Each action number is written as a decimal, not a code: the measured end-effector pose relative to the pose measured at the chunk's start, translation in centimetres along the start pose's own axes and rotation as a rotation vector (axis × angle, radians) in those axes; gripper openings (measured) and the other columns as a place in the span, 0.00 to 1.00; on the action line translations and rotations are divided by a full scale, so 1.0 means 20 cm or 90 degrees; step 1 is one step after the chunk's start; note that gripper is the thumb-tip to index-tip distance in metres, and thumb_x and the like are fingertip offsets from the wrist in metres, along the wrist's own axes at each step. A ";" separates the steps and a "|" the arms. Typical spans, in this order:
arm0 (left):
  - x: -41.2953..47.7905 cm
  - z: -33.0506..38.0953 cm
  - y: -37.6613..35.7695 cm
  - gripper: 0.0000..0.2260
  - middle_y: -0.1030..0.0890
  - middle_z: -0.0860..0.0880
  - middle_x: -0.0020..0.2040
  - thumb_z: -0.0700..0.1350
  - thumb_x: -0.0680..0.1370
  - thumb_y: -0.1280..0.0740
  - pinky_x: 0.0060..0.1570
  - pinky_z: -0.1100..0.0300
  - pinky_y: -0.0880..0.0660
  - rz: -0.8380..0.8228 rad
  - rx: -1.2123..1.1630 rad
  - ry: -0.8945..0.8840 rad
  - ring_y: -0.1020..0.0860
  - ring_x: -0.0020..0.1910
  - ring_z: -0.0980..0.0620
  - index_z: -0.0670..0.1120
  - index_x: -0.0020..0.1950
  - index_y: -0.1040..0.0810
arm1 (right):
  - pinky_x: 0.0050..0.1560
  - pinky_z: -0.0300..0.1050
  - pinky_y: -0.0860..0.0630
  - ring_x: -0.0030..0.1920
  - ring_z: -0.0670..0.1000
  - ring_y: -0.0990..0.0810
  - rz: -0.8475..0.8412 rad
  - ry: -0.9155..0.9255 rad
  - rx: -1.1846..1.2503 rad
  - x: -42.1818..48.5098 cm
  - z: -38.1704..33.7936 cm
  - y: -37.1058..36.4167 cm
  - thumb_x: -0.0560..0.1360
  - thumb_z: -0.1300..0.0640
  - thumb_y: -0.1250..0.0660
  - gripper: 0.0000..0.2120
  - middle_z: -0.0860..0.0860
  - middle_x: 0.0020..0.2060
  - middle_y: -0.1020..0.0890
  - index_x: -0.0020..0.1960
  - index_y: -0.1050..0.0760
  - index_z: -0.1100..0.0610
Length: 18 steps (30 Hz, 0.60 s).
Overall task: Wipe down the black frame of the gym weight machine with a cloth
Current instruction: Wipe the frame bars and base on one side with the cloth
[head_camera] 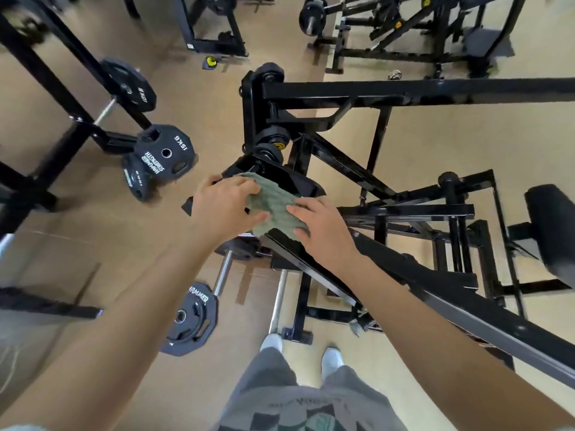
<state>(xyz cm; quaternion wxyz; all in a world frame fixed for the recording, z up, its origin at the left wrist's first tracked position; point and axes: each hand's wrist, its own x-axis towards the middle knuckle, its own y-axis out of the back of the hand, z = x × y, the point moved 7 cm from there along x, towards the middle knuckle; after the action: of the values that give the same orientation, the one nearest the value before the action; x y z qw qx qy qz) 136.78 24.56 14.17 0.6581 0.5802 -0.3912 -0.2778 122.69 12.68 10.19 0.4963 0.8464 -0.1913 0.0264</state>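
Observation:
A green ribbed cloth (273,206) lies draped over the upper end of a slanted black beam of the weight machine frame (413,275). My left hand (227,206) grips the cloth's left side, with its fingers curled over it. On the cloth's right side my right hand (323,228) presses down with flat fingers, against the beam. The beam slopes down to the lower right. Above the cloth, black pivot rollers (273,144) join the frame's horizontal bar (404,90).
Black weight plates (165,154) hang on a rack to the left, and another plate (193,318) sits on a steel peg below my left arm. A black padded roller (550,228) is at the right. More black machines stand at the back. My feet (331,360) are on the tan floor.

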 end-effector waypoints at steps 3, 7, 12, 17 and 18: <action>0.06 -0.16 0.00 0.25 0.16 0.54 0.58 0.70 0.71 0.31 0.65 0.50 0.33 -0.028 -0.019 0.010 0.18 0.53 0.48 0.55 0.59 0.20 | 0.62 0.57 0.26 0.58 0.60 0.25 -0.004 -0.020 -0.018 0.12 -0.07 -0.06 0.72 0.64 0.27 0.22 0.56 0.61 0.19 0.65 0.21 0.60; 0.10 -0.27 -0.02 0.26 0.16 0.52 0.59 0.69 0.69 0.29 0.62 0.51 0.32 -0.014 -0.072 0.001 0.19 0.58 0.47 0.53 0.58 0.18 | 0.61 0.57 0.26 0.59 0.59 0.26 0.006 -0.076 -0.031 0.23 -0.14 -0.13 0.73 0.61 0.28 0.22 0.53 0.63 0.20 0.67 0.22 0.57; 0.14 -0.23 -0.08 0.24 0.17 0.49 0.62 0.62 0.70 0.24 0.60 0.49 0.28 -0.066 -0.157 -0.099 0.21 0.61 0.45 0.48 0.58 0.17 | 0.59 0.52 0.25 0.60 0.57 0.25 0.019 -0.113 -0.087 0.24 -0.17 -0.13 0.74 0.56 0.27 0.23 0.51 0.65 0.21 0.68 0.23 0.54; 0.18 -0.10 -0.10 0.23 0.17 0.51 0.56 0.63 0.68 0.23 0.57 0.50 0.26 -0.100 -0.198 -0.176 0.21 0.56 0.47 0.51 0.56 0.16 | 0.58 0.53 0.23 0.57 0.58 0.23 0.056 -0.153 -0.140 0.08 -0.12 -0.06 0.72 0.56 0.25 0.23 0.53 0.61 0.19 0.66 0.21 0.57; 0.19 -0.07 -0.10 0.23 0.18 0.53 0.56 0.64 0.68 0.24 0.55 0.51 0.25 -0.114 -0.207 -0.183 0.22 0.55 0.49 0.52 0.56 0.17 | 0.59 0.53 0.23 0.58 0.57 0.23 0.062 -0.164 -0.147 0.05 -0.10 -0.05 0.72 0.56 0.24 0.23 0.52 0.61 0.19 0.66 0.21 0.57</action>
<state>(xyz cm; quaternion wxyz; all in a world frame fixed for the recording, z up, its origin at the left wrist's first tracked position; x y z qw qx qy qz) 140.26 21.86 12.88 0.6532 0.4538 -0.3778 -0.4740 124.21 14.60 10.66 0.5596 0.7699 -0.2961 -0.0802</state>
